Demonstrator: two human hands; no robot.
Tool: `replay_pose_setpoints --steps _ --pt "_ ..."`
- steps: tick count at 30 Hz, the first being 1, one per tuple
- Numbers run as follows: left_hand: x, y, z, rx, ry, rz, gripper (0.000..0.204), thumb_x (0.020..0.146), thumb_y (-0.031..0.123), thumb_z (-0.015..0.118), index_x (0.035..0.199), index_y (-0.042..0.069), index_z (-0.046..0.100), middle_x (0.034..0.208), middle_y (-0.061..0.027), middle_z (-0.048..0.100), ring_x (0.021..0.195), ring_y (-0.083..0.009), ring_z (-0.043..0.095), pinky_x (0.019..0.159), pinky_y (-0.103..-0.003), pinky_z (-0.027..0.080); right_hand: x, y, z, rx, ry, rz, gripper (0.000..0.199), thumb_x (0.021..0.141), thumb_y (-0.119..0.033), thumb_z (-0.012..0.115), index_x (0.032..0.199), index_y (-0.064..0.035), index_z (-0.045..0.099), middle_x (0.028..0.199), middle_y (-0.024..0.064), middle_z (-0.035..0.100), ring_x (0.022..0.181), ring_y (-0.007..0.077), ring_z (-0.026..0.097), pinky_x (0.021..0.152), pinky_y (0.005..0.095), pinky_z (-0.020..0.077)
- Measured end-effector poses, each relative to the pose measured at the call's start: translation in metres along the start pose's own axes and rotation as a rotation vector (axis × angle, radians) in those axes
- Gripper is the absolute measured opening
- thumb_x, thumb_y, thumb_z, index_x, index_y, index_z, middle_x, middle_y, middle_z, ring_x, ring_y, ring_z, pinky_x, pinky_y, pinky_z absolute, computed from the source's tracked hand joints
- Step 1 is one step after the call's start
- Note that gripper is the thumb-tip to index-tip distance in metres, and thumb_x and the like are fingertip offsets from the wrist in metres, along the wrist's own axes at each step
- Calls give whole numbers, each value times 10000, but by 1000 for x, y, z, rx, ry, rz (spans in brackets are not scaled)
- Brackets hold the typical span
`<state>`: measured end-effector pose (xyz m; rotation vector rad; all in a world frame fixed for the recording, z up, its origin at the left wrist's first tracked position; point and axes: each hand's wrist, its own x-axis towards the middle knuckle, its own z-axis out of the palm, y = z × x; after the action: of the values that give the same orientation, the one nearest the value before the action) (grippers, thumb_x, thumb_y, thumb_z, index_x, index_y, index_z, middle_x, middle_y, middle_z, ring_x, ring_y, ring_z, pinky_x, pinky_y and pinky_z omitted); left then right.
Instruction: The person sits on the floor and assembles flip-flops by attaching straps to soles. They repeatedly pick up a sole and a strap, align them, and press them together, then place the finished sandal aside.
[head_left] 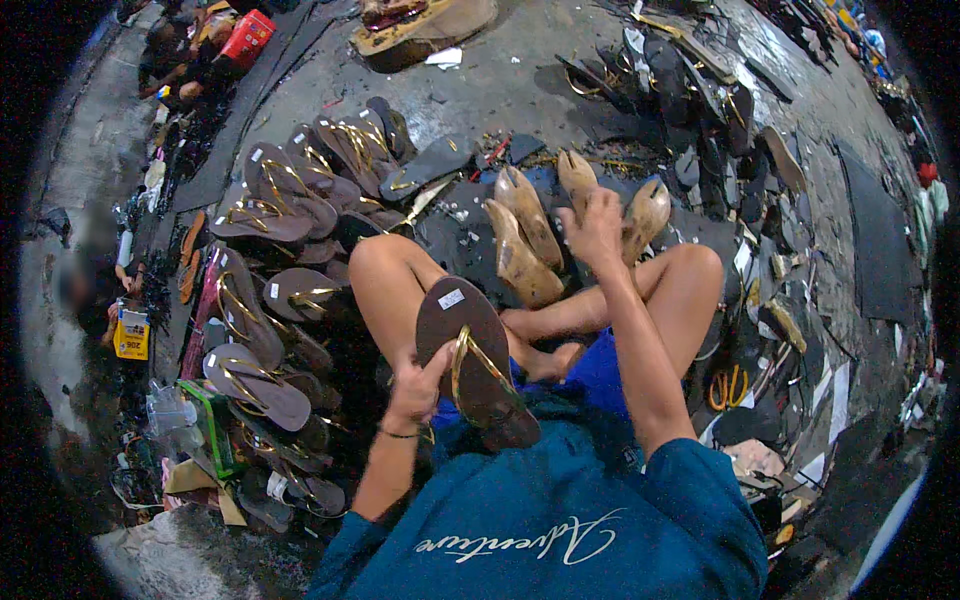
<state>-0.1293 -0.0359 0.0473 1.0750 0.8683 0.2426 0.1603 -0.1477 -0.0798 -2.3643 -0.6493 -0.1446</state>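
My left hand [415,387] grips a brown flip-flop [452,318] by its edge. Gold straps cross the sandal, and a small white sticker marks the sole. My right hand [597,234] reaches forward and closes over a wooden shoe last [577,176] with a split toe. Part of that last is hidden beneath the fingers. Just right of the hand stands another wooden last [648,212]. Two more lie to its left, one upright [530,212] and one leaning [518,258] near my crossed legs.
Stacks of brown flip-flops with gold straps [285,195] stand at my left. A large thick sandal-shaped block [425,35] lies at the far side. Dark sandals [690,85] and scraps crowd the right. A yellow box [132,332] and a green-edged container [212,430] sit further left.
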Motion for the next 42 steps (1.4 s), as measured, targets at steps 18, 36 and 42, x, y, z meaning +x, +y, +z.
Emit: replay_pose_setpoints --steps 18,36,42 --pt "69 -18 33 -363 -212 27 441 957 328 556 1238 -9 510 1104 -145 645 864 -223 667 775 -364 563 -47 -17 -80 945 -465 344 547 918 -356 584 1285 42 501 1190 129 612 1051 226 591 924 343 462" --pt "45 -79 6 -629 -82 -19 852 916 710 269 1365 0 411 1295 -167 525 1154 -277 540 1004 -396 440 -155 -147 -97 311 -325 -183 571 765 -187 723 1249 35 517 1128 219 598 1018 367 597 888 413 485" --pt "41 -40 36 -547 -163 33 732 926 562 493 1356 -20 389 1228 -165 560 1132 -250 549 996 -390 446 -144 -143 -120 304 -153 -263 591 765 -174 711 1270 48 499 1139 233 593 1022 391 586 895 431 479"
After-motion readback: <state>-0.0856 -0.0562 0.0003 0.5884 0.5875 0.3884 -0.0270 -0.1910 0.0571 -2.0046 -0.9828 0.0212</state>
